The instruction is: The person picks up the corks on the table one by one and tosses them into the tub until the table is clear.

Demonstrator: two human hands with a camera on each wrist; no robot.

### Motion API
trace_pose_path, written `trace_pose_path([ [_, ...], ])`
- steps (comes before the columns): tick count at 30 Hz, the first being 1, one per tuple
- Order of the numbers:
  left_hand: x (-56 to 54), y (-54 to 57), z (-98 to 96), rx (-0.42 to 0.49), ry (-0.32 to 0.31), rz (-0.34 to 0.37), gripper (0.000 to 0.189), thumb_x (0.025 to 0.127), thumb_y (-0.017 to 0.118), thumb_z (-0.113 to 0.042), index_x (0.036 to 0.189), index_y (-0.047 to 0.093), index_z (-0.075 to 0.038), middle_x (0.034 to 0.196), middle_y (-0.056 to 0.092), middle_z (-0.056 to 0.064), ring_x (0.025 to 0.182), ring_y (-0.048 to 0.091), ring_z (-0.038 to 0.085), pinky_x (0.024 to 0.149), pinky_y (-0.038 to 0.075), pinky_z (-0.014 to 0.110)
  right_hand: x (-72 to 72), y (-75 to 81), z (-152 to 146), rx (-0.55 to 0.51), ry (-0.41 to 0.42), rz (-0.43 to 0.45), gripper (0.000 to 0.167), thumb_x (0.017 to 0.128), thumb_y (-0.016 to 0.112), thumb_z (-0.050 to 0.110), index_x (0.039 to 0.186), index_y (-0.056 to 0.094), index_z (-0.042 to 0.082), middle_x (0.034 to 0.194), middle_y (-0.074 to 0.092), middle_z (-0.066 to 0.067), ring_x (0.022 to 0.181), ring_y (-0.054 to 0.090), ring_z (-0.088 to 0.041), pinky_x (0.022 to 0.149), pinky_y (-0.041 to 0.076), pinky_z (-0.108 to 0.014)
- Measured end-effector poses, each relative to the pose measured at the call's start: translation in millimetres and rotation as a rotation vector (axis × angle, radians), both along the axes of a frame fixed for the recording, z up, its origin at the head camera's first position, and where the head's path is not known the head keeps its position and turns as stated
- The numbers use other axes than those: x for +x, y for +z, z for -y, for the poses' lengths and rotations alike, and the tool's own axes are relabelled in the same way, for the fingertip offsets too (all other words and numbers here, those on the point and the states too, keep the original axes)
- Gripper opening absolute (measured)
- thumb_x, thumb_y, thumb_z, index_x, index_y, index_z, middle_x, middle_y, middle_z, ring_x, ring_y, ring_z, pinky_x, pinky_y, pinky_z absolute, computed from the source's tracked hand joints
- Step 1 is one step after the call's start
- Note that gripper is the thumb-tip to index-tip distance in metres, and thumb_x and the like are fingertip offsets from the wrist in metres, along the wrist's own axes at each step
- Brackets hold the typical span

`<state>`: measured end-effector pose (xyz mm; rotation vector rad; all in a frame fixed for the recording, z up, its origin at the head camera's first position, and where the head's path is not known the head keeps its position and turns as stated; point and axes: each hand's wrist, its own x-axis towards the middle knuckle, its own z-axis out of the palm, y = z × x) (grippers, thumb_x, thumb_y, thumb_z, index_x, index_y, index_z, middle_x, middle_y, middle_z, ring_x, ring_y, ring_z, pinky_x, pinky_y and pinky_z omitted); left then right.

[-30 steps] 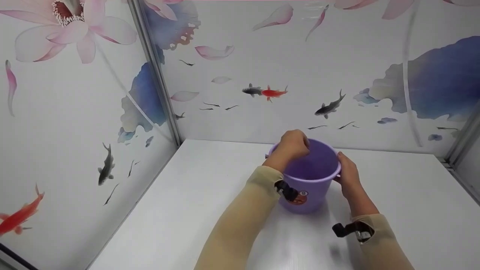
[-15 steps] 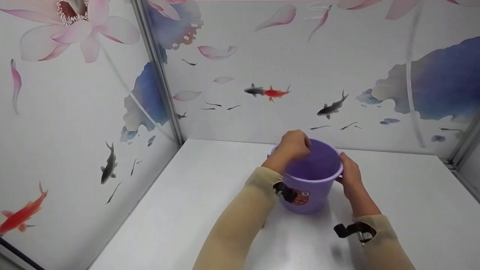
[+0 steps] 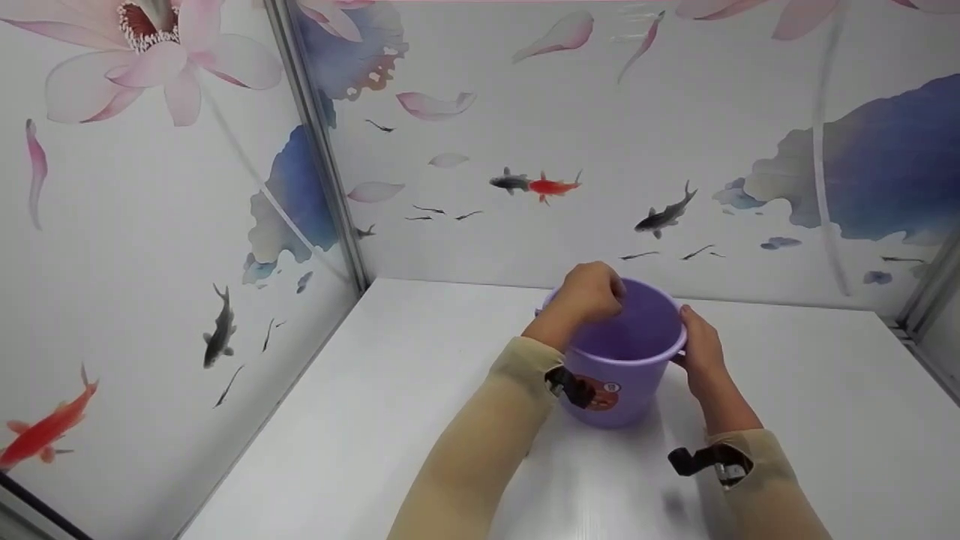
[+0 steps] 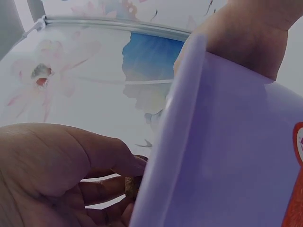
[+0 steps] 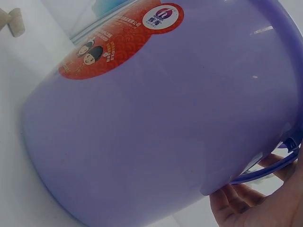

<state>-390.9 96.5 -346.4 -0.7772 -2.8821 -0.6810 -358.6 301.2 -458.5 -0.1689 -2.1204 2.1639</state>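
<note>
A purple plastic bucket (image 3: 634, 386) stands upright on the white table, with a red label on its side. My left hand (image 3: 590, 294) reaches over the near-left rim, its curled fingers above the bucket's opening. In the left wrist view, its thumb and fingers pinch a small, rough brown piece (image 4: 133, 185), partly hidden by the rim (image 4: 177, 127); I cannot tell its exact kind. At the opposite side, my right hand (image 3: 703, 352) grips the bucket at the rim, with fingers curled around the handle (image 5: 265, 171) and under the lip in the right wrist view.
A small tan, cork-like piece (image 5: 17, 22) lies on the table beyond the bucket in the right wrist view. White panels with printed fish and lotus flowers (image 3: 551, 185) enclose the table (image 3: 360, 397) at the back and left. The back panel rises close behind the bucket.
The head view has shifted slightly, so the whole scene sits a little farther right. Both hands and the bucket keep their places relative to each other.
</note>
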Motion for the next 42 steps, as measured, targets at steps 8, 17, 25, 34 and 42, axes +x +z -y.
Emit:
trace_pose_path([
  [8,1.4,-4.4,2.4,-0.029,0.003,0.002,0.033,0.088,0.078,-0.014,0.121,0.081,-0.018,0.117,0.080,-0.005,0.109,0.072,0.011,0.093,0.057,0.023,-1.0,1.1,0.1,-0.006,-0.003,-0.002,0.052,0.113,0.031,0.045,0.139,0.054,0.006,0.097,0.065,0.017,0.093,0.066,0.000,0.083,0.059,-0.021],
  [17,28.0,-0.3,16.7,-0.021,-0.008,-0.061,0.036,0.089,0.076,-0.015,0.126,0.078,-0.017,0.118,0.079,-0.001,0.109,0.072,0.014,0.092,0.058,0.027,-0.6,-0.5,1.8,0.004,-0.004,-0.001,0.053,0.113,0.031,0.046,0.138,0.054,0.006,0.099,0.064,0.016,0.094,0.066,-0.001,0.084,0.059,-0.021],
  [25,56.4,2.9,32.1,-0.039,-0.048,-0.108,0.039,0.088,0.074,-0.013,0.126,0.078,-0.018,0.121,0.078,-0.001,0.113,0.071,0.014,0.095,0.057,0.029,0.0,-0.8,-0.1,0.030,-0.001,0.002,0.058,0.113,0.029,0.048,0.143,0.050,0.003,0.107,0.062,0.012,0.099,0.064,-0.002,0.089,0.058,-0.022],
  [34,75.7,-2.8,43.7,-0.052,-0.075,-0.119,0.040,0.088,0.078,-0.014,0.127,0.077,-0.016,0.123,0.078,-0.002,0.114,0.069,0.014,0.100,0.056,0.029,2.1,-0.1,-0.2,0.014,-0.021,-0.004,0.052,0.113,0.032,0.047,0.135,0.055,0.006,0.105,0.062,0.012,0.097,0.064,-0.003,0.088,0.059,-0.025],
  [42,88.0,-11.5,51.3,-0.059,-0.078,-0.112,0.042,0.087,0.077,-0.010,0.129,0.077,-0.015,0.123,0.077,0.001,0.114,0.069,0.014,0.100,0.056,0.029,1.2,-0.3,1.2,0.001,-0.010,-0.017,0.055,0.113,0.032,0.046,0.142,0.053,0.004,0.103,0.064,0.016,0.098,0.065,-0.003,0.088,0.059,-0.024],
])
